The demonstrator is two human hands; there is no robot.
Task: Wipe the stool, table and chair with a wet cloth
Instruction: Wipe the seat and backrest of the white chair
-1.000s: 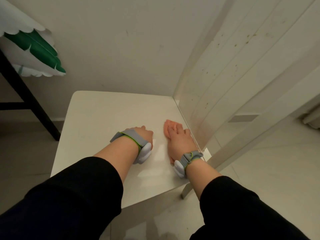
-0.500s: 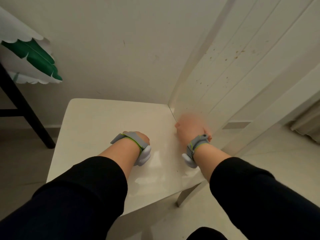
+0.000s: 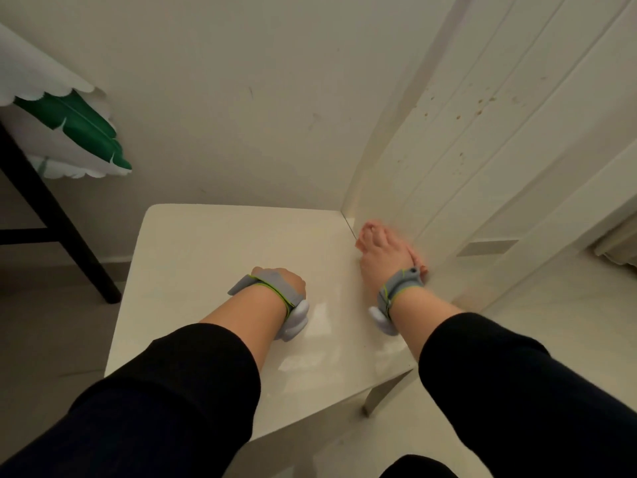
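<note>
A white chair fills the view, its glossy seat (image 3: 213, 257) in the middle and its slatted backrest (image 3: 465, 167) rising at the right. My right hand (image 3: 382, 257) lies against the foot of the backrest where it meets the seat, pressing a pinkish cloth (image 3: 366, 226) whose edges show around the fingers; the hand is blurred. My left hand (image 3: 279, 281) rests as a fist on the middle of the seat, holding nothing I can see. Brown specks (image 3: 479, 101) dot the upper backrest.
A table with a black leg (image 3: 51, 215) and a white cover with a green leaf print (image 3: 76, 132) stands at the left. A pale wall (image 3: 241, 98) is right behind the chair. Light floor tiles (image 3: 568, 322) lie to the right.
My right hand with the cloth has moved from flat on the seat to the corner at the foot of the backrest. My left fist has stayed on the seat.
</note>
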